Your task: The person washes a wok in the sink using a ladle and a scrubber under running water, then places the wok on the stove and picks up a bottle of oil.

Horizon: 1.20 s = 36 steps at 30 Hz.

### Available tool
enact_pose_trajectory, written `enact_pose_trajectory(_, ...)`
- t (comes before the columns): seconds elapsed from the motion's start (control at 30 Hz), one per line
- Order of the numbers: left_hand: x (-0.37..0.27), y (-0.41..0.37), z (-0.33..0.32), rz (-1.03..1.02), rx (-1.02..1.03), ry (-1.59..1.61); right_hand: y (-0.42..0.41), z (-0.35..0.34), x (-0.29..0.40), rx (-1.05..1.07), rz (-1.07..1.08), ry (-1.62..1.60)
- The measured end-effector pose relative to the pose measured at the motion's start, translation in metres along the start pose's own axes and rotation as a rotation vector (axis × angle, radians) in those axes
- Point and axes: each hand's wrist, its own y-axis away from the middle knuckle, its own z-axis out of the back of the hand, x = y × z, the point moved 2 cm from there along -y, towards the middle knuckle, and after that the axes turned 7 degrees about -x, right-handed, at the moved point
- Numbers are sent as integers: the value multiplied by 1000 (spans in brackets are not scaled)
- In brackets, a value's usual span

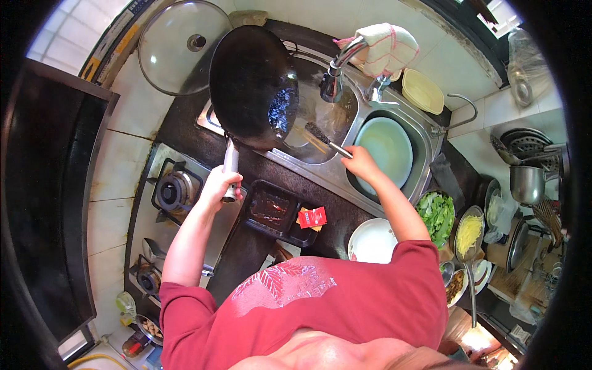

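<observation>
My left hand grips the handle of a black wok, which is tilted over the left basin of a steel sink. Water glistens on the lower right of the wok's inside. In my right hand is a scrub brush with a metal handle and a dark head, held over the left basin beside the wok. Chopsticks or thin sticks show beneath the brush. A chrome faucet with a checked cloth draped on it rises behind the basins.
A pale green basin fills the right sink bowl. Before me are a black tray with a red packet and a white bowl. Leafy greens and yellow shreds stand right; a gas burner is left. A glass lid leans behind.
</observation>
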Motion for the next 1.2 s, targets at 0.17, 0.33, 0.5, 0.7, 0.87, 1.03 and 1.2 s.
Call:
enact_pose_trajectory(0.17,-13,15,-9,-77,-69,-46,11,21,-10,-11,-52,-25)
enact_pose_trajectory(0.33,-28,41,-8,-156,-99,-151,18,47,-5,-24,-96,58)
enact_pose_trajectory(0.5,-29,66,-10,-74,-7,-79,-2,92,-22,-278,220,306)
enact_pose_trajectory(0.7,-5,63,-16,229,297,251,-58,131,-46,-295,352,452)
enact_pose_trajectory(0.87,43,56,-24,403,394,494,-82,121,-52,-157,208,505)
enact_pose_trajectory(1.03,54,51,-32,498,408,659,-78,113,-51,-167,201,514)
enact_pose_trajectory(1.2,54,50,-42,495,386,750,-77,110,-52,-199,204,523)
